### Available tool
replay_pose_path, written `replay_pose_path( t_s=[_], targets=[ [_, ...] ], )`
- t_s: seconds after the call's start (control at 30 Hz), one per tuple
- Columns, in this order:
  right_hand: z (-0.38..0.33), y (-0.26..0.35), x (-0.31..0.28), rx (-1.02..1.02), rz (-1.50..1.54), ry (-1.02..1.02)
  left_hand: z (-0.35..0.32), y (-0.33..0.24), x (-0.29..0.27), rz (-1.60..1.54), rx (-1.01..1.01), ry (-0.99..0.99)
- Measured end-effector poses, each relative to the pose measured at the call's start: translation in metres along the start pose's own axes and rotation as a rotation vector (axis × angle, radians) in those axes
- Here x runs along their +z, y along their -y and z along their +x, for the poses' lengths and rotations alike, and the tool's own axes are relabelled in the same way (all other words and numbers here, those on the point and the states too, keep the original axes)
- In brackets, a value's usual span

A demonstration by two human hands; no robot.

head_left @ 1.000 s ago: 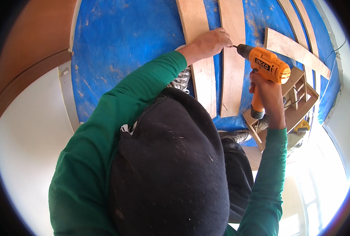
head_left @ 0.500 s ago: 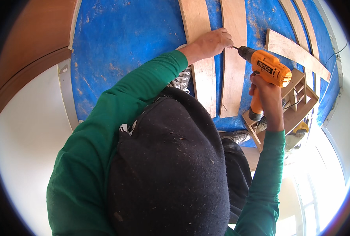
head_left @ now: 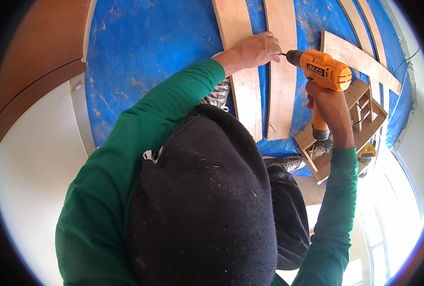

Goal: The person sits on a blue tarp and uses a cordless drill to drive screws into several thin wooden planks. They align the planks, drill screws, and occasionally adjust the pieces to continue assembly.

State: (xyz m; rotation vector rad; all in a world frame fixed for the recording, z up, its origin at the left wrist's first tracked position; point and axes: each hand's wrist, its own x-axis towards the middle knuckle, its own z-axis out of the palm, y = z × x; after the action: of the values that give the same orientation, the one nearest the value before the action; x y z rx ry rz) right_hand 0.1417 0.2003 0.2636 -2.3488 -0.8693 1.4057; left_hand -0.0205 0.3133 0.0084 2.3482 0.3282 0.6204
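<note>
My right hand point(head_left: 330, 102) is wrapped round the grip of an orange cordless drill point(head_left: 333, 71), which lies level with its black chuck pointing left. A thin dark bit point(head_left: 282, 54) reaches from the chuck to the fingertips of my left hand point(head_left: 256, 50). Those fingers are pinched together at the tip of the bit; whatever is between them is too small to make out. Below the hands, two long wooden planks point(head_left: 282, 95) lie side by side, with a gap between them.
Blue sheeting point(head_left: 140, 52) covers the floor. A short board point(head_left: 357, 59) crosses narrow strips point(head_left: 379, 45) at the right. By my right forearm stands a wooden tote point(head_left: 360, 128) with compartments, a yellow tool point(head_left: 366, 153) beside it. My shoe point(head_left: 288, 163) rests near the planks.
The drill and my right hand have shifted slightly, the drill's body tilting a little and its rear rising in the picture. My left hand stays nearly in place, fingers still at the bit.
</note>
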Motion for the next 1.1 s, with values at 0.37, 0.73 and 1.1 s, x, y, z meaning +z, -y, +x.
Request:
replay_pose_path(
  t_s=[0.37,0.73,1.1],
  targets=[
    [-0.003,-0.003,0.011,0.014,-0.029,-0.008,0.0,-0.003,-0.004,-0.01,-0.067,-0.028],
    [0.002,0.002,0.007,0.014,-0.047,0.005,0.002,-0.001,-0.001,0.067,-0.058,0.035],
    [0.006,-0.001,0.011,0.003,-0.059,0.005,0.004,-0.008,-0.01,-0.032,-0.134,0.005]
  ],
)
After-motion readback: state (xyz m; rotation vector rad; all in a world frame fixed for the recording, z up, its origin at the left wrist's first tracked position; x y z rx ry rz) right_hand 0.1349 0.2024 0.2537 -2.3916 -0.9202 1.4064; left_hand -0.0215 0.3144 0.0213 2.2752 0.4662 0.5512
